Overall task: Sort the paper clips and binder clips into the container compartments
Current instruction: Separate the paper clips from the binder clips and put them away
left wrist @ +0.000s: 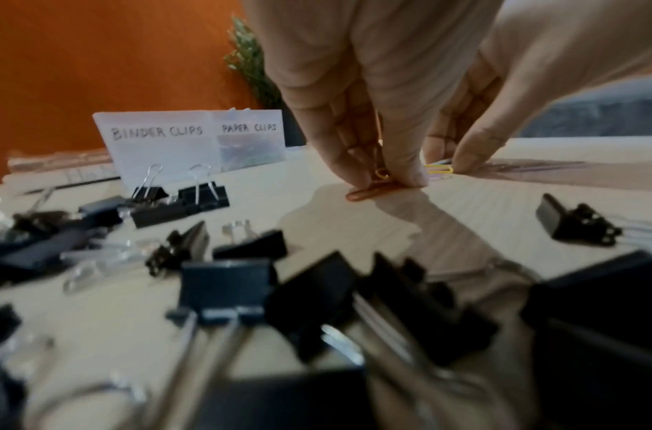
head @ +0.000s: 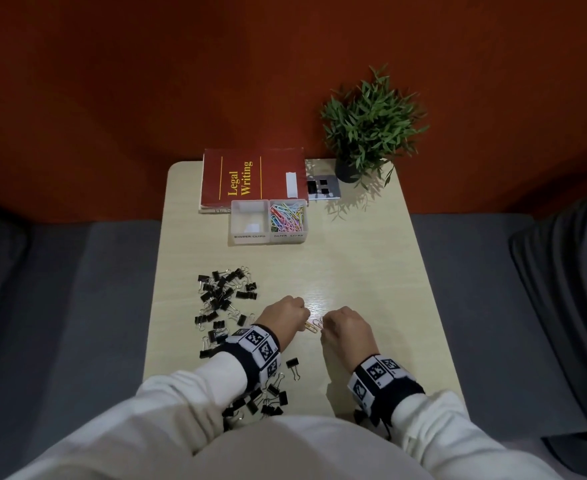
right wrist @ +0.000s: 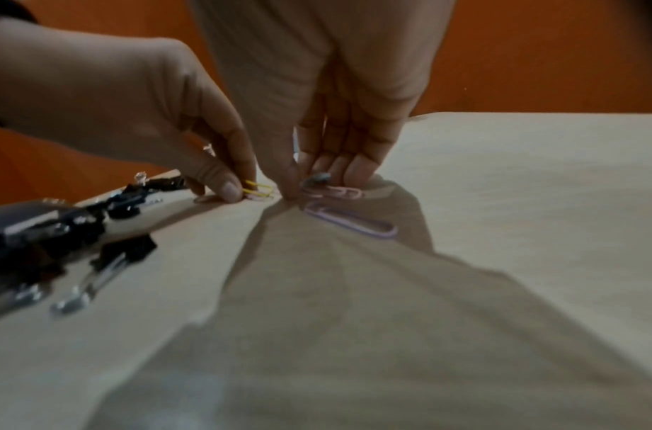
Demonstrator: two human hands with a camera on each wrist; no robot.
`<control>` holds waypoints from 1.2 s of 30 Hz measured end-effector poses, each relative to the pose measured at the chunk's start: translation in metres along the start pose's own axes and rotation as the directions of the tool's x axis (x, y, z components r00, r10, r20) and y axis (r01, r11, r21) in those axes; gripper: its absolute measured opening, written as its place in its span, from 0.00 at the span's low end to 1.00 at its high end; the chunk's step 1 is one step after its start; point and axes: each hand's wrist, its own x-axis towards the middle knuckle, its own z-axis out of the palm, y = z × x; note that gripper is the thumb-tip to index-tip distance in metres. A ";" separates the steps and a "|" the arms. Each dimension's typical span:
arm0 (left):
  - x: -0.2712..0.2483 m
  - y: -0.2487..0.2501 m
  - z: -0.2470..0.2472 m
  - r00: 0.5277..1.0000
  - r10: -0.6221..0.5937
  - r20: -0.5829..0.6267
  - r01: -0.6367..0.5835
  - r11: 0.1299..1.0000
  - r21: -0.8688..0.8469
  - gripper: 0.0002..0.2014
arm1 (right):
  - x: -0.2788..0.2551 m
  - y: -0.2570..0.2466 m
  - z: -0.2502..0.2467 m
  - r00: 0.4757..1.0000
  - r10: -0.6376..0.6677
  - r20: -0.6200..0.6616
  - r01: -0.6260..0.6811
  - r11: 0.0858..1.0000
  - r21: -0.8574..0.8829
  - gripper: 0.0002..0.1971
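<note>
Paper clips (right wrist: 350, 222) lie on the counter (head: 371, 271) between both hands, well short of the container (head: 250, 237), whose right compartment holds coloured ones. The left hand (head: 283, 315) pinches a yellow clip (right wrist: 258, 187) against the counter; the right hand (head: 345, 327) presses bunched fingertips (right wrist: 357, 173) onto pink clips. Black binder clips (head: 224, 292) lie scattered at left.

Black binder clips (head: 225, 295), pastel paper clips (head: 287, 216), red book (head: 252, 177).
</note>
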 end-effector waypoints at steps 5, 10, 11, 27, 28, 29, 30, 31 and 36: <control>-0.005 0.009 -0.003 0.999 0.038 0.038 -0.043 0.988 0.150 0.13 | 0.006 -0.010 -0.004 0.997 0.076 0.011 -0.074 0.991 -0.107 0.10; -0.006 0.016 0.003 0.997 0.065 0.039 -0.071 0.978 0.199 0.14 | 0.002 -0.010 -0.003 0.999 0.037 -0.001 -0.037 0.993 -0.115 0.11; -0.005 0.017 0.003 0.997 0.062 0.041 -0.069 0.979 0.193 0.15 | 0.004 -0.010 -0.005 0.998 0.055 0.014 -0.053 0.992 -0.110 0.11; 0.008 0.012 -0.007 0.977 -0.184 0.107 0.189 0.981 -0.041 0.12 | 0.012 -0.008 -0.015 0.985 0.070 0.158 -0.050 0.991 -0.125 0.07; 0.008 0.009 -0.013 0.972 -0.218 0.083 0.225 0.971 -0.087 0.12 | 0.012 -0.007 -0.014 0.986 0.060 0.154 -0.041 0.991 -0.126 0.08; 0.008 0.005 -0.023 0.968 -0.248 0.041 0.251 0.958 -0.136 0.13 | 0.011 -0.006 -0.013 0.987 0.055 0.151 -0.037 0.992 -0.120 0.10; 0.009 -0.001 -0.033 0.961 -0.276 -0.013 0.268 0.944 -0.195 0.13 | 0.011 -0.006 -0.013 0.987 0.052 0.150 -0.035 0.993 -0.114 0.10; 0.010 -0.006 -0.047 0.949 -0.306 -0.074 0.277 0.923 -0.266 0.14 | 0.011 -0.005 -0.013 0.987 0.053 0.151 -0.036 0.993 -0.110 0.09; 0.045 -0.045 -0.117 0.868 -0.430 -0.248 0.309 0.859 -0.408 0.12 | 0.014 0.000 -0.010 0.988 0.074 0.139 -0.063 0.995 -0.076 0.08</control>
